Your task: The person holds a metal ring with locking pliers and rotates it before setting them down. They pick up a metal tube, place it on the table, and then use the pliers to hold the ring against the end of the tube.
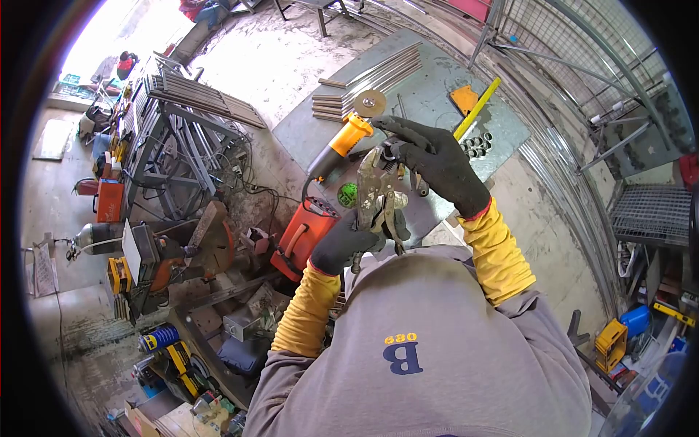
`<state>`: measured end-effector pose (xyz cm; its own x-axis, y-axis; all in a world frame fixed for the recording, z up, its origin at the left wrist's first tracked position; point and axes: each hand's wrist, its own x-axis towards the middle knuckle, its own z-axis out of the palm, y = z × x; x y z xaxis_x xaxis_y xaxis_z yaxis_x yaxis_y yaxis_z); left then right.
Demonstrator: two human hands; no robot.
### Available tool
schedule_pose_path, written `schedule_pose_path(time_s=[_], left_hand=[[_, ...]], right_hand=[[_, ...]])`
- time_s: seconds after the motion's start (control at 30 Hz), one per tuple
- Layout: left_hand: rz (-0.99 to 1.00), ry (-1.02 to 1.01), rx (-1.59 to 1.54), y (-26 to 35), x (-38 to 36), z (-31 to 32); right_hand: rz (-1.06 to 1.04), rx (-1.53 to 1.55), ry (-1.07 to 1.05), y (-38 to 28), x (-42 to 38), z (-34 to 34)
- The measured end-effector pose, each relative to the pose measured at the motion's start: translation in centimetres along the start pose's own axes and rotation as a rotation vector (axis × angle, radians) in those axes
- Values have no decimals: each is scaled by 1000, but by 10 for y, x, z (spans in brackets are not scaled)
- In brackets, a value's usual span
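Observation:
Locking pliers, worn and paint-spotted, stand jaws-up in front of my chest. My left hand, in a dark glove, is wrapped round their handles. At the jaw end, the gloved fingers of my right hand close round a small dark piece, mostly hidden by the fingers. Just beyond the pliers, an angle grinder with an orange head lies on a grey metal sheet. A brown disc is beside its head. A green round disc lies left of the pliers.
Cut metal tubes lie on the sheet's far part. Several short pipe rings, a yellow bar and an orange magnet-like square are at right. A red welding machine stands left; a chop saw is farther left.

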<state>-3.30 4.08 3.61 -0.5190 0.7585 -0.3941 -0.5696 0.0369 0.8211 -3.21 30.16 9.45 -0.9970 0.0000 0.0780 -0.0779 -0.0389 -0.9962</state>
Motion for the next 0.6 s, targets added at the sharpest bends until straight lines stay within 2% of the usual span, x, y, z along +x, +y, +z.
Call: schedule_pose_path(time_s=[0.13,0.23,0.3,0.43,0.6], left_hand=[[51,14,31,8,2,12],[29,-6,-3,9,3,15],[61,26,49,6,4,14],[63,-15,63,0,8,9],[74,53,39,3,4,18]], right_hand=[[32,73,6,2,-2,3],[-20,159,61,8,-3,6],[85,240,67,7,-5,8],[80,289,76,18,-3,12],[72,456,68,30,-3,17]])
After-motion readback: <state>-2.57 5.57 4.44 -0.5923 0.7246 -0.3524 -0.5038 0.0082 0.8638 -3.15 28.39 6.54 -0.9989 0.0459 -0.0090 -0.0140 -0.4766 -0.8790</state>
